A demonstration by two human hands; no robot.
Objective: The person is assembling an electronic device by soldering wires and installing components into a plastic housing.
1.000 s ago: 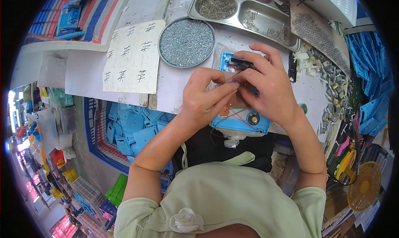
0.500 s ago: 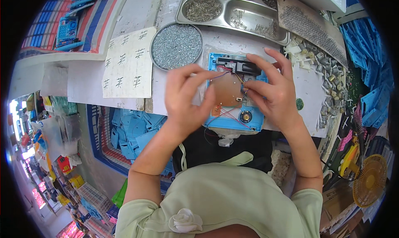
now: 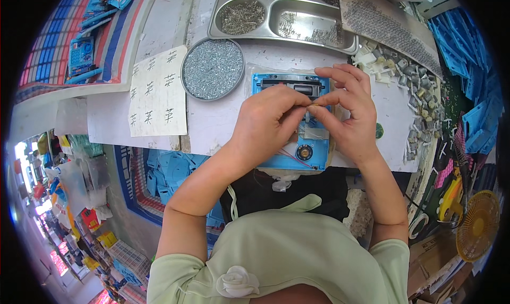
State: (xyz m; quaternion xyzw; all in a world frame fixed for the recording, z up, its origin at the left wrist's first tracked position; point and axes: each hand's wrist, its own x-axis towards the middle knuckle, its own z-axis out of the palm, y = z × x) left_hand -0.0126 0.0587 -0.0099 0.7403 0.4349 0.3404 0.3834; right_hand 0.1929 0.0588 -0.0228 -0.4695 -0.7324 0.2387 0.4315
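A blue plastic casing (image 3: 320,154) lies on the table before me, with a black compartment part (image 3: 306,89) at its far end and a small round speaker (image 3: 304,152) at its near end. My left hand (image 3: 271,115) is closed in a pinch over the casing's middle. From the other side my right hand (image 3: 345,110) pinches too, fingertips meeting the left ones, its other fingers raised. Between the tips a thin yellowish wire shows faintly. Red wires (image 3: 292,158) run beside the speaker. My left hand mostly hides the brown circuit board.
Behind the casing stand a round dish of small screws (image 3: 212,69) and a steel compartment tray (image 3: 276,41) of metal parts. Small motors and white pieces (image 3: 417,99) lie heaped on the right. A marked paper sheet (image 3: 159,94) lies left. A yellow fan (image 3: 477,227) stands lower right.
My left hand has moved right, from holding a wire end apart to meeting my right hand's fingertips. The brown board has gone mostly from sight, and a grey metal part now shows above the speaker.
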